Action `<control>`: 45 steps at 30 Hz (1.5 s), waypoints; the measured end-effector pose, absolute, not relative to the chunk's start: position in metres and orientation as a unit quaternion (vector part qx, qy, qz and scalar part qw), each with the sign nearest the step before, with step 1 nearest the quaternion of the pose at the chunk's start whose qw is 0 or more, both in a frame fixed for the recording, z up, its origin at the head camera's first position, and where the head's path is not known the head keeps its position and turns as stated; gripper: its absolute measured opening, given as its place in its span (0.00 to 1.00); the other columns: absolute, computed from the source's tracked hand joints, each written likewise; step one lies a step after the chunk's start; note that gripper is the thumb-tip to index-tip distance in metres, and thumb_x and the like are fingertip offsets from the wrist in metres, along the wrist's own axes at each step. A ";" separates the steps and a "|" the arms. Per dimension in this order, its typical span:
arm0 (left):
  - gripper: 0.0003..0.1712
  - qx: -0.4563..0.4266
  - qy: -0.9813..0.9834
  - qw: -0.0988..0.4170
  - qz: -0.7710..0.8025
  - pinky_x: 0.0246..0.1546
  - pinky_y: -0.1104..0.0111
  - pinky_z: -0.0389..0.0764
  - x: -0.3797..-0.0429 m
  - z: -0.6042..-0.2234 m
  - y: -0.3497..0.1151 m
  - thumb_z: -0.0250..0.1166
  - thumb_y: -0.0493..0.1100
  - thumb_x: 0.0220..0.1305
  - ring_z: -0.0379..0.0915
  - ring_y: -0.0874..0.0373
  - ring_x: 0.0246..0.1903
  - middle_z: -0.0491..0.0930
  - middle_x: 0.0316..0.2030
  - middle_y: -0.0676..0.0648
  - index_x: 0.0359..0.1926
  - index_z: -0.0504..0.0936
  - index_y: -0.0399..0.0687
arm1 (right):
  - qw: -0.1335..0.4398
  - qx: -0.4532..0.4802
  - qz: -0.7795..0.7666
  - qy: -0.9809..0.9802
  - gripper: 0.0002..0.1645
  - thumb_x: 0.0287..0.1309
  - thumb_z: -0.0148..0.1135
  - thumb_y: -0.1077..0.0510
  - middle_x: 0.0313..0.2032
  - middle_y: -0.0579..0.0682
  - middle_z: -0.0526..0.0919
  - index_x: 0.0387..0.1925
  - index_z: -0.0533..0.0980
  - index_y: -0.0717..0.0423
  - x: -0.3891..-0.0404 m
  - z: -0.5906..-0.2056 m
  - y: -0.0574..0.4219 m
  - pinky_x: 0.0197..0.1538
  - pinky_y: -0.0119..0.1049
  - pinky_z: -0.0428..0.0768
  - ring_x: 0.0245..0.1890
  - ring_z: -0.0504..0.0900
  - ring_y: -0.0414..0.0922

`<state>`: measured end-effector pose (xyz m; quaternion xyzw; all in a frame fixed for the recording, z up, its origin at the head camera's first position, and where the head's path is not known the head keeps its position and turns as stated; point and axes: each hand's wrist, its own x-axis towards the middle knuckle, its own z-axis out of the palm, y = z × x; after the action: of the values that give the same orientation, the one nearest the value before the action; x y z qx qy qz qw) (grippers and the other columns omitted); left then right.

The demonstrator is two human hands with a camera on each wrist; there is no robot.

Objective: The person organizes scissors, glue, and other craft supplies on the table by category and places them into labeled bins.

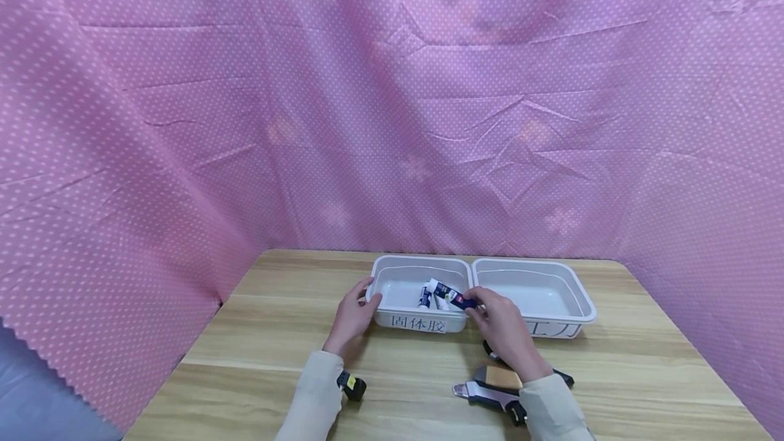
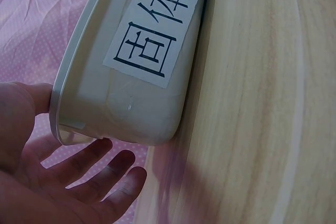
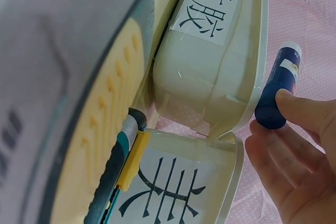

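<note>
My right hand (image 1: pixel 503 327) pinches a dark blue glue stick (image 1: pixel 450 293) with a white end, between thumb and fingers. It hangs over the front right of a white plastic box (image 1: pixel 453 319), tilted, beside the box's rim in the right wrist view. Inside, another blue-and-white glue stick (image 1: pixel 425 297) lies partly overlapped by the held one. My left hand (image 1: pixel 354 313) holds this box at its left end, thumb on the rim and the other fingers spread along the outside in the left wrist view. Chinese characters mark the box's front label (image 2: pixel 152 35).
A second labelled white box (image 1: pixel 576 291) stands against the first on the right. Under my right forearm lie a utility knife (image 1: pixel 490 397), a tan-faced object (image 1: pixel 499 378) and a black-ended tool (image 1: pixel 563 378). A black block (image 1: pixel 352 386) sits by my left sleeve. Pink cloth (image 1: pixel 429 121) hangs behind.
</note>
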<state>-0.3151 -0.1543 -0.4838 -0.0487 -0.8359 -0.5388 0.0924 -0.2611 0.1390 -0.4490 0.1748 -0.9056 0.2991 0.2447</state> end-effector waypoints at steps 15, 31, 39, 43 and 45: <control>0.29 -0.037 -0.836 0.085 -0.541 0.58 0.51 0.83 -0.316 -0.484 -0.151 0.61 0.43 0.74 0.77 0.35 0.59 0.73 0.65 0.28 0.72 0.70 0.41 | 0.198 0.156 0.321 -0.913 0.16 0.60 0.71 0.66 0.46 0.57 0.88 0.50 0.81 0.60 -0.262 -0.449 0.143 0.47 0.44 0.88 0.44 0.88 0.51; 0.30 -0.058 -0.831 0.089 -0.546 0.52 0.52 0.86 -0.314 -0.487 -0.149 0.61 0.43 0.74 0.78 0.33 0.56 0.74 0.63 0.25 0.72 0.69 0.37 | 0.193 0.153 0.312 -0.917 0.16 0.61 0.71 0.63 0.42 0.53 0.89 0.51 0.81 0.57 -0.261 -0.453 0.147 0.45 0.45 0.88 0.41 0.88 0.48; 0.30 -0.055 -0.833 0.092 -0.543 0.53 0.53 0.86 -0.314 -0.490 -0.150 0.61 0.43 0.74 0.79 0.34 0.56 0.74 0.63 0.25 0.72 0.69 0.37 | 0.201 0.170 0.303 -0.916 0.17 0.64 0.69 0.59 0.49 0.57 0.88 0.54 0.81 0.58 -0.255 -0.445 0.147 0.49 0.48 0.88 0.47 0.87 0.53; 0.30 -0.050 -0.834 0.090 -0.542 0.56 0.52 0.84 -0.314 -0.489 -0.152 0.60 0.43 0.74 0.77 0.34 0.58 0.73 0.64 0.26 0.72 0.69 0.39 | 0.201 0.180 0.296 -0.916 0.18 0.65 0.69 0.57 0.51 0.57 0.87 0.54 0.81 0.58 -0.253 -0.440 0.150 0.52 0.51 0.86 0.50 0.86 0.54; 0.30 -0.048 -0.835 0.089 -0.540 0.57 0.51 0.83 -0.314 -0.488 -0.153 0.60 0.43 0.75 0.76 0.34 0.59 0.72 0.65 0.27 0.73 0.69 0.40 | 0.199 0.184 0.293 -0.917 0.18 0.65 0.68 0.57 0.51 0.57 0.87 0.54 0.81 0.58 -0.251 -0.439 0.152 0.53 0.52 0.85 0.50 0.86 0.55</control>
<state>-0.3140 -0.1528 -0.4879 -0.0478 -0.8354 -0.5403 0.0887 -0.2511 0.1516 -0.4386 0.1841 -0.9168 0.2934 0.1988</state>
